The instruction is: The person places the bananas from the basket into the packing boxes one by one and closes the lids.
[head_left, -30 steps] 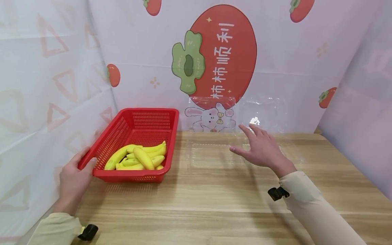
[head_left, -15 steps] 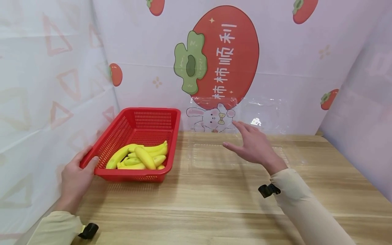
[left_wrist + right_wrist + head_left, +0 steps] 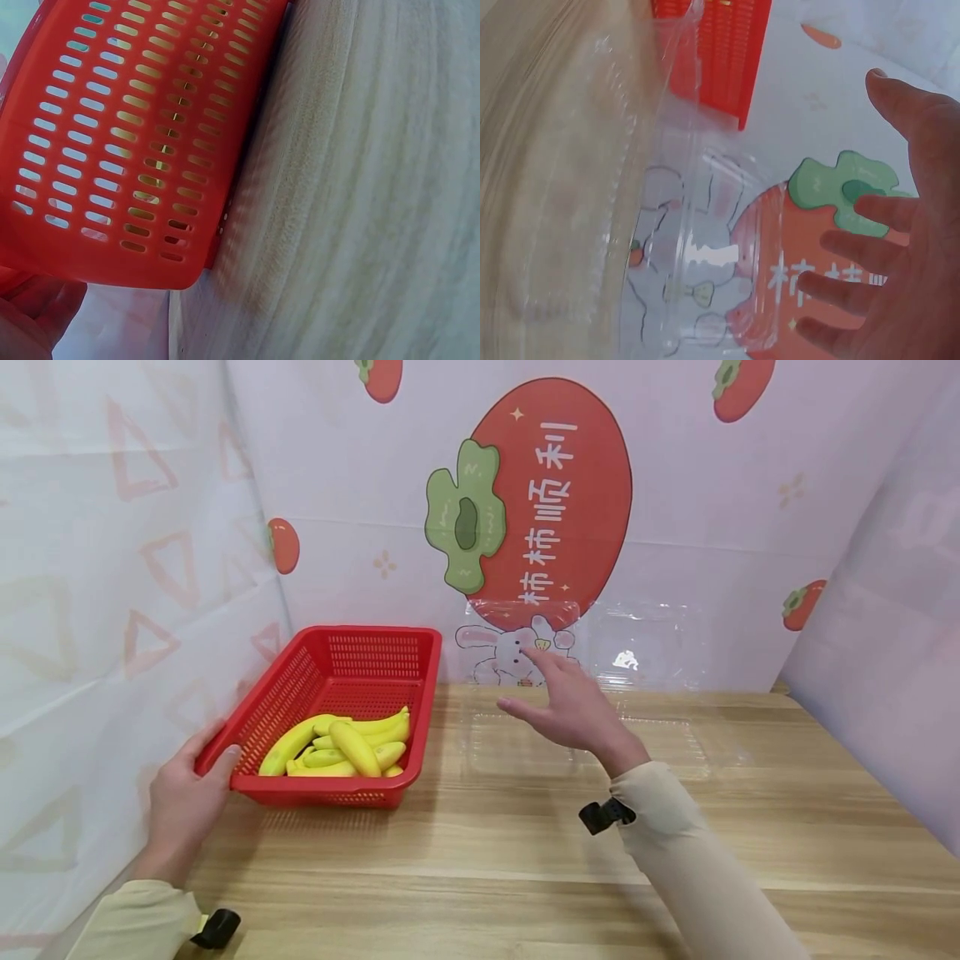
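My left hand [image 3: 187,797] grips the near left corner of a red perforated plastic basket [image 3: 322,783], thumb over the rim. In the left wrist view, that hand [image 3: 34,311] shows at the lower left, beside the slotted basket wall [image 3: 112,142]. Inside the basket lie several yellow bananas [image 3: 352,747], piled toward the near end. My right hand [image 3: 573,706] is in the air right of the basket, fingers spread and holding nothing. Behind and below it stand two clear plastic clamshell boxes with raised lids, the left box [image 3: 517,743] and the right box [image 3: 675,743].
The wood-grain table [image 3: 480,860] reaches back to a printed cloth wall [image 3: 360,468] with persimmon and rabbit pictures. A cloth side wall [image 3: 75,652] runs close along the basket's left, another [image 3: 892,652] stands at the right.
My right hand has moved left, from in front of the right clear box toward the left one, fingers still spread. The left hand keeps its grip and the basket has stayed in place.
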Action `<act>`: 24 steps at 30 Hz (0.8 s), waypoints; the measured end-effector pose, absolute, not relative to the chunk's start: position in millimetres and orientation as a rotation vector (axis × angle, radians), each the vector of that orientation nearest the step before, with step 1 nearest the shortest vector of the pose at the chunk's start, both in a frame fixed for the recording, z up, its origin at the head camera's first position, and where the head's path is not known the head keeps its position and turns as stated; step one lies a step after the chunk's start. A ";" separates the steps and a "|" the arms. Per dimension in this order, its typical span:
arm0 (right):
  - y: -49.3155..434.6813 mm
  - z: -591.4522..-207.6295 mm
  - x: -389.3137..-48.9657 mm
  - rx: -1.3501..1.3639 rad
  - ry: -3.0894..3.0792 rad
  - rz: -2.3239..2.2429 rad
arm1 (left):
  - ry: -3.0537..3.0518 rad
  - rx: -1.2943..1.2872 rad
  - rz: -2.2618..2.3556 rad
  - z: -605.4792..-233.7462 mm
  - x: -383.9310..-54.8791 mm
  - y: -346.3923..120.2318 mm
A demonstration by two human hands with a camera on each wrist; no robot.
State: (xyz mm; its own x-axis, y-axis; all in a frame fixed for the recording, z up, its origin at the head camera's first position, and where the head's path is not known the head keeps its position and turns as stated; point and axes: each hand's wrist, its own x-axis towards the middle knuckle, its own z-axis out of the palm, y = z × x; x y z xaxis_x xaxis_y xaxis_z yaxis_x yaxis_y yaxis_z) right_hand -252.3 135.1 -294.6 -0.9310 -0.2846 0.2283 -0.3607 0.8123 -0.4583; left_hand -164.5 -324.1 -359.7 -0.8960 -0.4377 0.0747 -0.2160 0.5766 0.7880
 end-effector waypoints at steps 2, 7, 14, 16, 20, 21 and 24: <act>127.2 -293.6 -252.8 0.526 -2.840 0.796 | -2.548 0.537 -1.227 -360.0 -164.4 -324.3; 109.2 -292.7 -253.9 0.565 -2.820 0.868 | -2.546 0.532 -1.216 -360.9 -164.2 -324.9; 84.1 -291.3 -255.3 0.648 -2.757 0.981 | -2.551 0.509 -1.201 -361.5 -162.9 -328.7; 76.9 -291.0 -254.7 0.660 -2.751 1.004 | -2.549 0.501 -1.203 -361.6 -162.8 -329.0; 63.3 -290.1 -252.6 0.650 -2.762 1.050 | -2.543 0.490 -1.219 -362.2 -163.2 -328.4; 59.8 -289.8 -252.1 0.645 -2.766 1.066 | -2.541 0.487 -1.221 -362.4 -163.3 -328.3; 48.8 -288.2 -251.5 0.657 -2.764 1.109 | -2.537 0.487 -1.214 -363.3 -162.7 -329.2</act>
